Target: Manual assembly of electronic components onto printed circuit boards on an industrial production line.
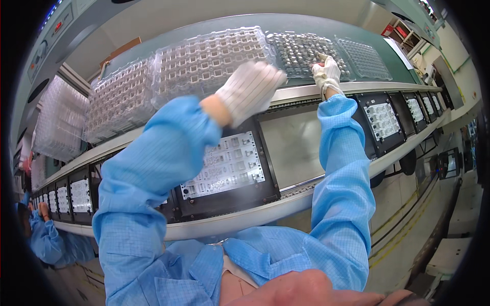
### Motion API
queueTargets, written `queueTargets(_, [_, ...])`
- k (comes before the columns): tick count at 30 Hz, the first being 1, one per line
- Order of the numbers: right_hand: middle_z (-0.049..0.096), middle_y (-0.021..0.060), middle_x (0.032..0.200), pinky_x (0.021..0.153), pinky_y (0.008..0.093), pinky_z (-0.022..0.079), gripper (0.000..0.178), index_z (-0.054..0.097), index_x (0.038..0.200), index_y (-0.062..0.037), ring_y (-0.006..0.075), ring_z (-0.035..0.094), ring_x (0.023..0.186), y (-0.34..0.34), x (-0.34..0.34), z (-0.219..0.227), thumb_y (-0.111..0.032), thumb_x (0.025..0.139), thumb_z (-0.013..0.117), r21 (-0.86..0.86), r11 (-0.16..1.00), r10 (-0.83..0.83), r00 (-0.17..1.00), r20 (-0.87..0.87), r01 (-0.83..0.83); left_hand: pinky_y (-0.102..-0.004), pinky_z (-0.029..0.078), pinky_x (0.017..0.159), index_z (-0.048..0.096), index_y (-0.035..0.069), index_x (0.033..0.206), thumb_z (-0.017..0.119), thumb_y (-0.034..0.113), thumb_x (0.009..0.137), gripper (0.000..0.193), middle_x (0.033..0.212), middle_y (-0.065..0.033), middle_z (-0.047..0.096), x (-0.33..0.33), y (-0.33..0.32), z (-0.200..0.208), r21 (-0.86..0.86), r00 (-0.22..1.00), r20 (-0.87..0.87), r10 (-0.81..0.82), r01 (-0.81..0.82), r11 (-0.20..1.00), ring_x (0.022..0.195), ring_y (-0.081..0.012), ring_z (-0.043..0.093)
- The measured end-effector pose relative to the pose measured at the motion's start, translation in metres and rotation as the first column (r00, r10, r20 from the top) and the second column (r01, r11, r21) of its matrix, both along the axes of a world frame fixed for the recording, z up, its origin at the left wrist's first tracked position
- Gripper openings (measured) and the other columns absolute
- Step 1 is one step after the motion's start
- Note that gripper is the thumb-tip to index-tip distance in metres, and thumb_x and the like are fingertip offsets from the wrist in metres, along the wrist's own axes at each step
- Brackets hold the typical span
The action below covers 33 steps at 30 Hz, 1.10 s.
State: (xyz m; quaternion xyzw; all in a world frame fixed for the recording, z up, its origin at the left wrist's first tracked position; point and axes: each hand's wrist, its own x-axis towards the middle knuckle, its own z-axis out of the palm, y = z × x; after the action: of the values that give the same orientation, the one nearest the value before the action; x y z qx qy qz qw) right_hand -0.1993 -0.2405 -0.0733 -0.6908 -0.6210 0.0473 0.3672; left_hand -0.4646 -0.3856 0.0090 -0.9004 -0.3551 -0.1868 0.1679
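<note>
My left hand [251, 91], in a white striped glove, is over the conveyor's far edge, in front of a large clear plastic tray [209, 58] of small square metal parts. Motion smears its fingers, so whether they hold anything is hidden. At the near right edge of another clear tray [292, 53], filled with shiny small metal parts, is my right hand [326, 76]. Its glove leaves the fingertips bare, and they are drawn together at the parts; what lies between them is too small to make out. Below my left hand, a white circuit board panel [229, 163] lies in a black carrier.
More black carriers with white panels [382, 121] line the conveyor [291, 201]. Stacked clear trays [118, 99] stand at the left, and a clear tray [365, 58] lies at the right on the green bench. Another person in blue [48, 237] is at the far left.
</note>
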Motion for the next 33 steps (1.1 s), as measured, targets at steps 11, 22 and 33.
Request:
queueTargets(11, [0.067, 0.0068, 0.096, 0.074, 0.0264, 0.049, 0.049, 0.053, 0.139, 0.0034, 0.0121, 0.058, 0.079, -0.101, 0.019, 0.004, -0.008, 0.093, 0.065, 0.108, 0.936, 0.268, 0.479, -0.836, -0.335, -0.0449, 0.057, 0.080, 0.066, 0.004, 0.102, 0.064, 0.003, 0.084, 0.018, 0.094, -0.0161, 0.073, 0.089, 0.136, 0.004, -0.138, 0.975, -0.217, 0.049, -0.080, 0.987, 0.091, -0.0342, 0.073])
queueTargets(22, [0.059, 0.0044, 0.096, 0.080, 0.0245, 0.046, 0.047, 0.054, 0.139, -0.0002, 0.0121, 0.054, 0.085, -0.049, 0.171, -0.003, -0.014, 0.096, 0.067, 0.137, 0.874, 0.298, 0.293, -0.908, -0.466, -0.0459, 0.059, 0.076, 0.068, 0.003, 0.104, 0.062, 0.007, 0.088, 0.018, 0.092, -0.0183, 0.073, 0.249, 0.257, -0.014, -0.186, 0.904, -0.422, -0.071, -0.010, 0.982, 0.092, -0.0349, 0.073])
queueTargets(33, [0.063, 0.0109, 0.113, 0.103, 0.0400, 0.052, 0.047, 0.048, 0.141, 0.0019, 0.0225, 0.065, 0.105, -0.080, 0.149, 0.028, -0.012, 0.098, 0.063, 0.182, 0.696, 0.248, -0.005, -0.969, -0.695, -0.0420, 0.055, 0.078, 0.068, 0.004, 0.098, 0.065, 0.010, 0.083, 0.016, 0.100, -0.0142, 0.066, 0.186, 0.104, 0.038, -0.146, 0.960, 0.150, -0.238, 0.260, 0.955, 0.090, -0.0336, 0.067])
